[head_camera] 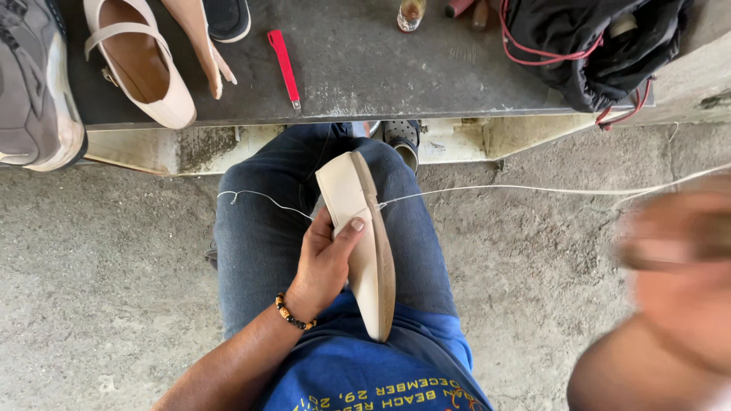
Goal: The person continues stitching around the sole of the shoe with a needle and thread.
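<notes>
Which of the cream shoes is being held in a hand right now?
The cream flat shoe standing on edge across the lap, gripped by the left hand. The other cream strap shoe lies untouched on the dark bench above.

Left hand (324, 262) grips flat shoe (364, 240) over lap, thumb across its edge. Thread (533, 189) runs from shoe rightward to blurred right hand (678, 259). Ahead of left hand, on bench (396, 68): strapped shoe (141, 61), tool (284, 65); bag (586, 46) far right.
</notes>
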